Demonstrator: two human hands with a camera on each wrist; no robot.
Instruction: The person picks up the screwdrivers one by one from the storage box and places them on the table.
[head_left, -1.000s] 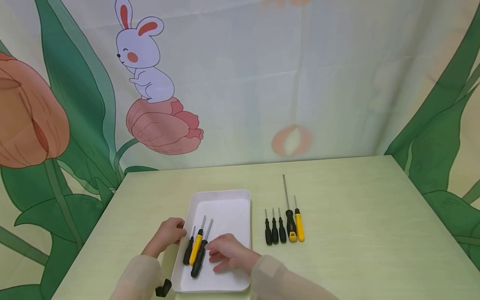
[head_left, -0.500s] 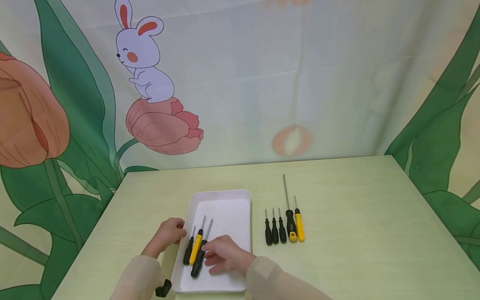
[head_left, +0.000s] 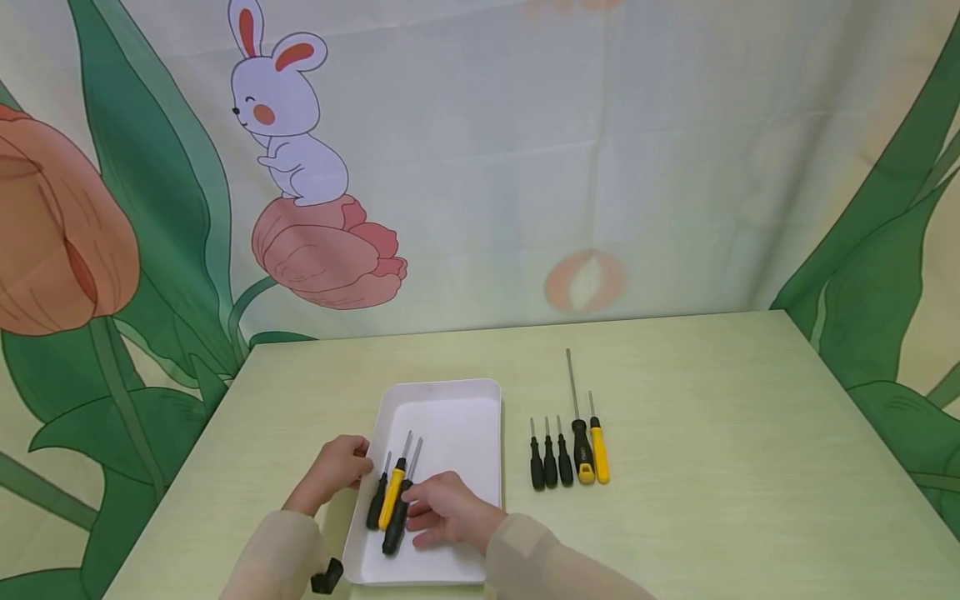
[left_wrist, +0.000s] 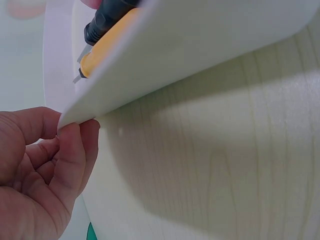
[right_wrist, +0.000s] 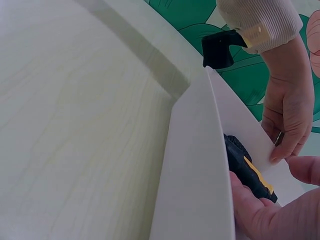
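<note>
The left hand [head_left: 337, 468] [left_wrist: 42, 165] pinches the left rim of the white tray [head_left: 457, 417] between thumb and fingers. Three screwdrivers lie side by side in the tray's left half: a small black one [head_left: 376, 508], a yellow one [head_left: 391, 500] and a larger black one [head_left: 394, 529]. The right hand [head_left: 450, 510] [right_wrist: 272, 215] is over the tray, its fingers loosely bent, with the index fingertip against the larger black handle. In the right wrist view that hand is beside a black handle [right_wrist: 242, 167], and part of it is hidden behind the tray wall [right_wrist: 192, 165].
Right of the tray, several screwdrivers lie in a row on the pale wood table [head_left: 712, 433]: short black ones [head_left: 550, 469], a long black one [head_left: 581, 454] and a yellow one [head_left: 600, 458]. A black piece [head_left: 327, 577] is by the left sleeve. A printed curtain [head_left: 480, 167] hangs behind.
The right hand has moved left to the larger black screwdriver, whose shaft has shifted slightly left toward the yellow one. The left hand and tray have stayed in place.
</note>
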